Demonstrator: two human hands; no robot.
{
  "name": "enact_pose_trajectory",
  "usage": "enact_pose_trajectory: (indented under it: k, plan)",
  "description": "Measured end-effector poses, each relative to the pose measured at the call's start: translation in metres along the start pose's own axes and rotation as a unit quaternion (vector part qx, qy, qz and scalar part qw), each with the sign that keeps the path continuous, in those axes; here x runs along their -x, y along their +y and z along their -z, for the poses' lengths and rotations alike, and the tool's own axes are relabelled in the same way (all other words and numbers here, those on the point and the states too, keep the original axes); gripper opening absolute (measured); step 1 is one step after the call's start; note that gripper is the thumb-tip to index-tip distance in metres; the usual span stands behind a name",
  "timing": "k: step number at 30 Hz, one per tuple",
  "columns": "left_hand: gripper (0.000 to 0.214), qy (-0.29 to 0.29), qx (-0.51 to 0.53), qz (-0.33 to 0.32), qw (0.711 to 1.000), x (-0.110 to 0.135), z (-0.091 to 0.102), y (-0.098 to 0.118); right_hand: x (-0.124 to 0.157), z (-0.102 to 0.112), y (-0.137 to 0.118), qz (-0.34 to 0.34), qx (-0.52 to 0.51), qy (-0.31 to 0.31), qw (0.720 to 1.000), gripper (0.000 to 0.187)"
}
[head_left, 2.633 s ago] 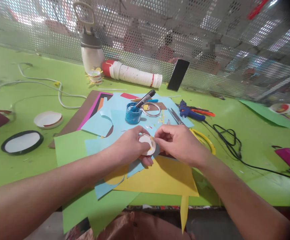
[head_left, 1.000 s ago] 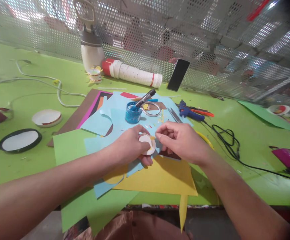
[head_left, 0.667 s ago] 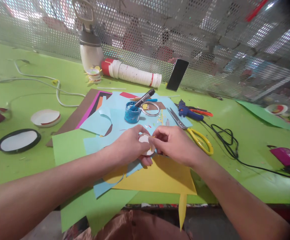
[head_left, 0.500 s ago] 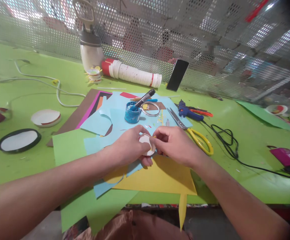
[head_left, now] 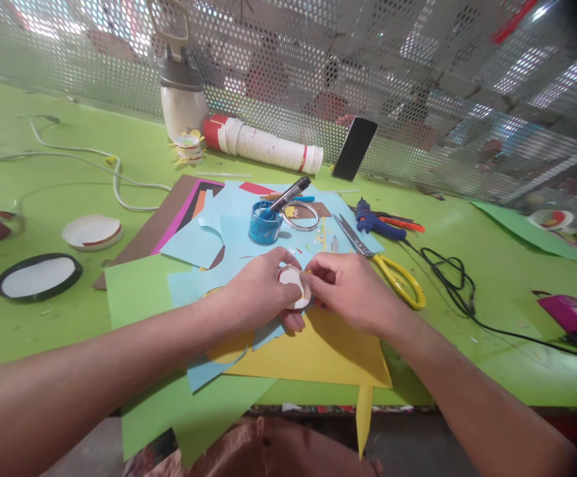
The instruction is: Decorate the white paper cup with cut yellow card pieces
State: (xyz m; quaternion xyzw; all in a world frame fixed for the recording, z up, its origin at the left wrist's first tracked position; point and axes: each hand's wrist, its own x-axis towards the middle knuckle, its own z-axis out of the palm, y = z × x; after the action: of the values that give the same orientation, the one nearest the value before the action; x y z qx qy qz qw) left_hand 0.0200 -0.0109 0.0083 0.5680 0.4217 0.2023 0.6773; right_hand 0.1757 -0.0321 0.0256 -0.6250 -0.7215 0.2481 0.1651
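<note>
My left hand [head_left: 261, 286] is closed around a small white cut-down paper cup [head_left: 291, 278], its thumb pressing inside and its fingers underneath. At the cup's right side, the fingertips of my right hand [head_left: 342, 285] pinch a tiny yellow paper piece [head_left: 309, 272], mostly hidden by the fingers. Both hands are over yellow card [head_left: 318, 351] and light blue paper [head_left: 191, 245]. Just right of my right hand lie yellow-handled scissors [head_left: 397, 278]. Beyond the hands stands a blue-stained jar [head_left: 264, 228] with a black marker [head_left: 293, 194] leaning in it.
A blue glue gun [head_left: 377, 222] with a black cord lies to the right. Behind are stacked paper cups [head_left: 268, 149], a phone [head_left: 355, 149] and a large flask [head_left: 183, 99]. On the left are a white lid-like disc [head_left: 92, 232], a black-rimmed oval [head_left: 38, 278] and a white cable [head_left: 116, 175].
Hardly anything differs. Both hands keep their hold at the cup, with at most a tiny shift, and the view has moved very slightly.
</note>
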Motion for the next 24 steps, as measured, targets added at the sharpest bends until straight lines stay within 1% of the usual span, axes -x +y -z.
enact_pose_trajectory:
  k: [5, 10, 14, 16, 19, 24]
  plan:
    - [0.042, 0.006, 0.002, 0.004, 1.0, 0.001, -0.001, 0.002, 0.0, 0.0, 0.001, -0.029, -0.041, -0.009, 0.999, 0.018]
    - [0.042, 0.001, 0.022, -0.011, 1.0, -0.003, 0.0, 0.0, -0.001, 0.005, 0.009, -0.056, -0.135, -0.041, 0.988, 0.015]
    - [0.044, -0.001, 0.023, -0.016, 1.0, -0.004, 0.002, -0.002, -0.001, 0.008, 0.012, -0.057, -0.183, -0.022, 0.981, 0.012]
    - [0.041, 0.002, 0.015, -0.011, 1.0, -0.004, 0.001, -0.002, -0.001, 0.007, 0.011, -0.05, -0.178, -0.019, 0.982, 0.013]
    - [0.034, 0.005, 0.01, -0.006, 1.0, -0.002, -0.001, 0.001, -0.001, 0.004, 0.009, -0.039, -0.131, -0.03, 0.99, 0.015]
    - [0.035, -0.004, 0.012, 0.0, 1.0, 0.0, -0.001, 0.003, -0.001, 0.001, 0.006, -0.03, -0.074, -0.021, 0.997, 0.012]
